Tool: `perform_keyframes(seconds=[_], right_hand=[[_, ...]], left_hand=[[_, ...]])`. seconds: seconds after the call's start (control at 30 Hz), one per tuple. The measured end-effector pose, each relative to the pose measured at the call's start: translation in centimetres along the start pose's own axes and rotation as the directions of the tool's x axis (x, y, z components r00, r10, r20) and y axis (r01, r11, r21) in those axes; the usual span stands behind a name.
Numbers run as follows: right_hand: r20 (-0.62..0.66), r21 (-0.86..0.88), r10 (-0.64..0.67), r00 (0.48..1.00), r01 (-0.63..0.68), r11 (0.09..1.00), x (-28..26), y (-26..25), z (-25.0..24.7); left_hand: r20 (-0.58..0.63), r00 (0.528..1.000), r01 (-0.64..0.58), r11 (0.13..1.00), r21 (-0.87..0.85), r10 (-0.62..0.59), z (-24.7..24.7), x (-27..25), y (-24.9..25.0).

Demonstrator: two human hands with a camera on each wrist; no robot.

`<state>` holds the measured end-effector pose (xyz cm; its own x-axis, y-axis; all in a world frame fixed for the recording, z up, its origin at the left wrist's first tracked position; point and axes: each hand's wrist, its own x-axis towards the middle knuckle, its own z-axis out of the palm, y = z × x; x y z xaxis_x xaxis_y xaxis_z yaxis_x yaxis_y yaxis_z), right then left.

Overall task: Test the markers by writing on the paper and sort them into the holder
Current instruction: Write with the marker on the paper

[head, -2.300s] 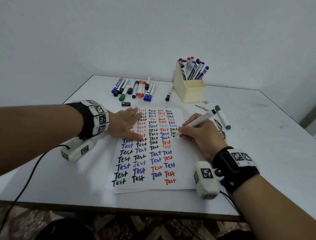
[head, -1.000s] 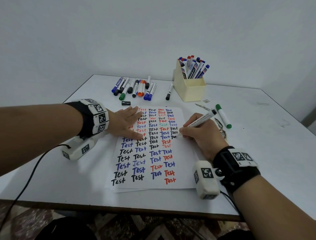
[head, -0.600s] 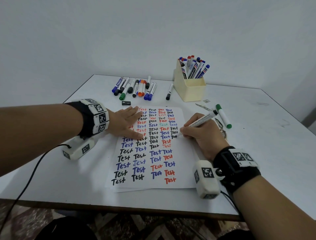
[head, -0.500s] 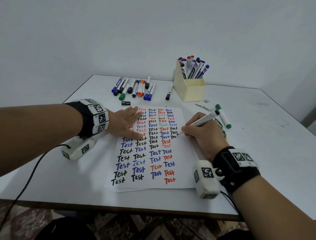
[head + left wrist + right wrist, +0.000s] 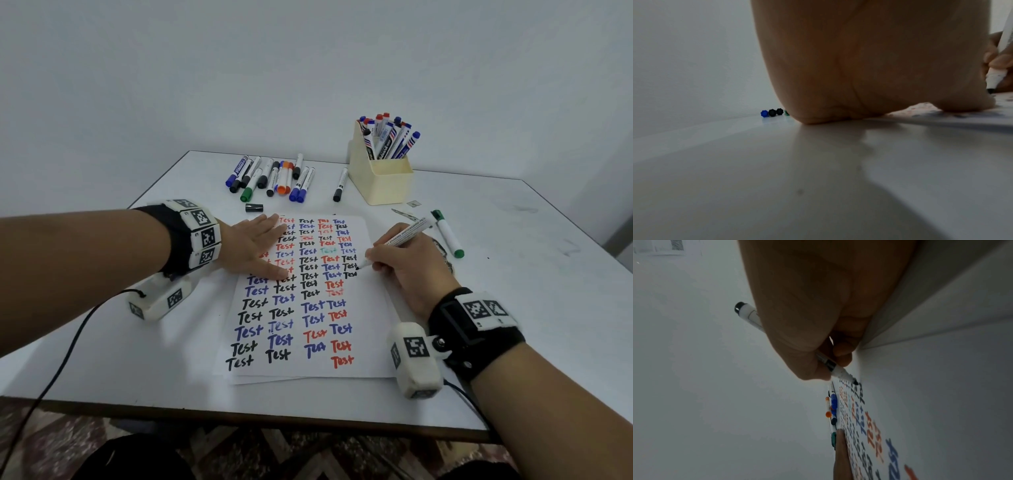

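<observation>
From the head view, the left hand (image 5: pixel 251 248) lies flat with fingers spread on the paper (image 5: pixel 305 371), while the right hand (image 5: pixel 407 270) pinches a black marker (image 5: pixel 399 240), tip at the sheet's right column; the holder (image 5: pixel 382 183) stands behind on the table (image 5: pixel 513 308). The left wrist view shows the palm (image 5: pixel 869 65) pressed down. The right wrist view shows the fingers (image 5: pixel 841 353) pinching the marker (image 5: pixel 835 369), nib on paper.

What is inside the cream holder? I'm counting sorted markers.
The holder holds a bunch of capped markers, blue and red caps upward. Its wall hides their lower ends, so an exact count is unclear.
</observation>
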<state>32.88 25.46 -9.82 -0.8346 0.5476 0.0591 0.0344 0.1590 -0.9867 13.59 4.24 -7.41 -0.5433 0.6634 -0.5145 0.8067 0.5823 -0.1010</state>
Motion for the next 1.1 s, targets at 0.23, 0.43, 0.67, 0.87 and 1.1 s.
perform_keyframes(seconds=[0.23,0.43,0.67,0.87,1.1], right_hand=[[0.067,-0.137,-0.069,0.995,0.078,0.988,1.7,-4.5,-1.0],[0.062,0.037,-0.044,0.997,0.042,0.998,4.0,-6.0,0.0],[0.043,0.611,0.12,0.992,-0.121,0.782,6.1,-3.2,2.9],[0.109,0.744,0.18,0.978,-0.201,0.637,6.1,-0.2,3.2],[0.091,0.669,0.171,0.981,-0.187,0.719,6.4,0.2,3.5]], left_hand=[[-0.008,1.0,-0.021,1.0,-0.019,0.021,0.3,0.4,-0.7],[-0.019,1.0,0.003,1.0,-0.027,-0.003,0.2,0.3,-0.1],[-0.01,1.0,-0.011,1.0,-0.025,0.011,-0.1,0.1,-0.2],[-0.06,0.998,-0.024,1.0,-0.014,0.023,0.4,0.9,-1.0],[-0.418,0.901,-0.123,0.992,0.011,0.117,-1.1,1.2,-1.9]])
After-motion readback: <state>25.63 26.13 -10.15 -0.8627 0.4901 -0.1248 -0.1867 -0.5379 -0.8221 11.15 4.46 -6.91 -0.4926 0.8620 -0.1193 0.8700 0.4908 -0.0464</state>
